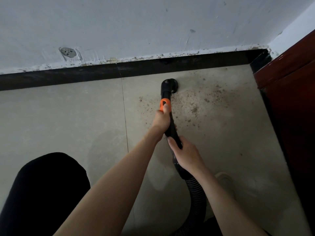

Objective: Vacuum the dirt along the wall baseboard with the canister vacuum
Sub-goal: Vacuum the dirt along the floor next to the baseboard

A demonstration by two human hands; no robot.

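Note:
A black vacuum wand (165,93) with an orange collar (164,104) points at the floor just short of the black baseboard (179,63). Its round nozzle (171,85) sits on the tile at the left edge of a patch of brown dirt (196,101). My left hand (162,119) grips the wand just below the orange collar. My right hand (185,155) holds the wand lower down, where it joins the ribbed black hose (196,193). The hose runs off the bottom of the frame; the canister is out of view.
A dark red wooden cabinet or door (293,99) stands at the right, meeting the baseboard in the corner. My knee in black cloth (46,193) fills the lower left. The scuffed white wall (153,23) rises above the baseboard. Beige tiles (59,120) stretch left.

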